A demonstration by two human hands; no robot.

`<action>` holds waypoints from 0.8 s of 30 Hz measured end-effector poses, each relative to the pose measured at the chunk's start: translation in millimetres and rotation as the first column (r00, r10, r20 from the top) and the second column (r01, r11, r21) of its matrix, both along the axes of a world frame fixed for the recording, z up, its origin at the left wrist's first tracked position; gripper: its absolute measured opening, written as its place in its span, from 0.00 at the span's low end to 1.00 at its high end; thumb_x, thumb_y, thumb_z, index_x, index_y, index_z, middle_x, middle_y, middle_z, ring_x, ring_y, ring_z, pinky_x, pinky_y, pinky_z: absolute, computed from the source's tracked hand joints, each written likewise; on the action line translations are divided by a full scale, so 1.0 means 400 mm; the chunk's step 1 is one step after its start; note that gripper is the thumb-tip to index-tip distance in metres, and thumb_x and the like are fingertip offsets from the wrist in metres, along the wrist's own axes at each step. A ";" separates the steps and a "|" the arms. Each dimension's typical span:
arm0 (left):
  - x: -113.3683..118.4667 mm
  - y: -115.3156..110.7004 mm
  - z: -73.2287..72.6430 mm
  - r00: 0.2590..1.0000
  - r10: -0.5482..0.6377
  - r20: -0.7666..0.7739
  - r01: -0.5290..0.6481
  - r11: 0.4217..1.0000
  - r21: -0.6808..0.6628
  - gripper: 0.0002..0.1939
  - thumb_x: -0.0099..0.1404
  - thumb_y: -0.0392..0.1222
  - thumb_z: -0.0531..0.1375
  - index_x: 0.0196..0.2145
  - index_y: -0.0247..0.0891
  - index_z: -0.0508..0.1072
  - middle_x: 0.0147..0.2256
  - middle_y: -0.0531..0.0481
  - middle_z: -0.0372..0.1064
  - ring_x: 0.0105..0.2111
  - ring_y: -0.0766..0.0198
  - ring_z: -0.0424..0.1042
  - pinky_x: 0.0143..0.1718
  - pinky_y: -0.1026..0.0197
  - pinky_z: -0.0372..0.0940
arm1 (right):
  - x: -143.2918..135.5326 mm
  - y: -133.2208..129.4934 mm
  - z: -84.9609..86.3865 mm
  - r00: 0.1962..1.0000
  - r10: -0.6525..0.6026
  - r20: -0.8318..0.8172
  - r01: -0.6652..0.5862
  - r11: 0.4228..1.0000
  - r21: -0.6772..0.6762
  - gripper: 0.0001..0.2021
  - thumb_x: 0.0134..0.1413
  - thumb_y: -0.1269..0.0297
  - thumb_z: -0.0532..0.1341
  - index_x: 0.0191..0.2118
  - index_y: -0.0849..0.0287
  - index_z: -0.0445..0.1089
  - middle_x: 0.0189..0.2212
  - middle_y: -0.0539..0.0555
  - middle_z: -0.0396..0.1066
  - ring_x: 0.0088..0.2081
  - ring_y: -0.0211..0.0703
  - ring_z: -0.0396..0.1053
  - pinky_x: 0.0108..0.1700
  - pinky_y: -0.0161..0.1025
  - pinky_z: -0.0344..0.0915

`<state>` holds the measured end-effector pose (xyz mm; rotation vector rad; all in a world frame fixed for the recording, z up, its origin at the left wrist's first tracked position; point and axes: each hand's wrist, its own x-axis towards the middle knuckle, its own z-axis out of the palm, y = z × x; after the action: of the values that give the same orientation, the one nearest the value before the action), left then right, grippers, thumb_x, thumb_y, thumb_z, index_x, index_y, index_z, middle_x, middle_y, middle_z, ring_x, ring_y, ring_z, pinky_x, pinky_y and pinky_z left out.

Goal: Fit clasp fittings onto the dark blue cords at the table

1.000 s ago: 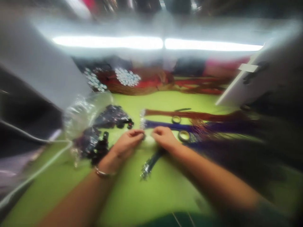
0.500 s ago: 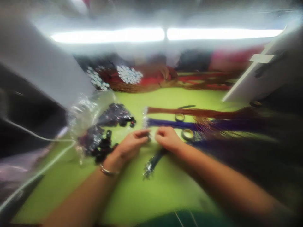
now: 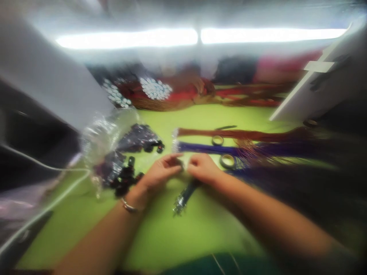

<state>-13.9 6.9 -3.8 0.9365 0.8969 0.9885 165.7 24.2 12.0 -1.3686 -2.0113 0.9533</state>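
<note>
My left hand (image 3: 160,170) pinches a small dark part (image 3: 181,165) at its fingertips; blur hides its exact kind. Close by on the right, my right hand (image 3: 203,167) is closed, thumb against curled fingers, and whatever it grips is hidden. Beneath that wrist lies a bundle of dark wires (image 3: 187,192), its bare metal terminal ends pointing toward me. Black plastic connector housings (image 3: 124,177) are heaped left of my left hand, some spilling from a clear plastic bag (image 3: 100,131).
Past my hands lie a brown wire bundle (image 3: 197,132), a blue wire bundle (image 3: 200,148) and two tape rolls, the nearer tape roll (image 3: 228,161) beside my right wrist. More red-brown wires (image 3: 183,95) span the back. White panels flank the green table (image 3: 160,236); a pale cord (image 3: 43,221) runs left.
My left fingers have shifted slightly around the small dark part. My right hand stays closed in nearly the same place. The view has tilted a little.
</note>
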 end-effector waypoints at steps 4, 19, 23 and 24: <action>0.001 0.002 -0.003 0.996 0.043 -0.079 -0.041 0.999 0.023 0.18 0.49 0.34 0.68 0.40 0.36 0.76 0.36 0.46 0.75 0.35 0.63 0.72 0.39 0.62 0.66 | -0.003 0.004 -0.003 0.996 0.005 -0.089 -0.009 0.999 -0.050 0.07 0.39 0.69 0.54 0.16 0.61 0.62 0.15 0.46 0.58 0.21 0.31 0.53 0.23 0.31 0.48; 0.009 0.002 0.012 0.994 0.106 0.003 -0.104 0.981 -0.163 0.18 0.48 0.36 0.69 0.39 0.36 0.75 0.32 0.49 0.74 0.29 0.68 0.72 0.32 0.66 0.66 | 0.000 -0.004 0.009 0.952 -0.099 -0.289 0.084 0.994 -0.064 0.04 0.40 0.70 0.56 0.19 0.61 0.63 0.16 0.46 0.62 0.19 0.31 0.58 0.23 0.29 0.56; 0.011 0.001 0.010 0.995 0.102 0.000 -0.101 0.981 -0.165 0.18 0.48 0.36 0.69 0.39 0.35 0.75 0.31 0.49 0.73 0.29 0.67 0.72 0.32 0.66 0.67 | 0.000 -0.004 0.006 0.959 -0.116 -0.258 0.102 0.993 -0.067 0.04 0.39 0.70 0.55 0.19 0.61 0.62 0.16 0.46 0.62 0.19 0.31 0.58 0.22 0.29 0.55; 0.012 0.000 0.009 0.995 0.097 -0.003 -0.097 0.984 -0.152 0.18 0.48 0.36 0.69 0.39 0.36 0.75 0.31 0.48 0.74 0.29 0.67 0.73 0.33 0.65 0.67 | 0.000 -0.005 0.008 0.958 -0.136 -0.252 0.106 0.986 -0.130 0.04 0.39 0.70 0.55 0.19 0.60 0.62 0.15 0.46 0.61 0.18 0.31 0.58 0.21 0.30 0.55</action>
<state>-9.1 6.8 -0.2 0.7675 1.0079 0.9897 165.9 22.3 15.4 -1.3321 -1.6816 1.1435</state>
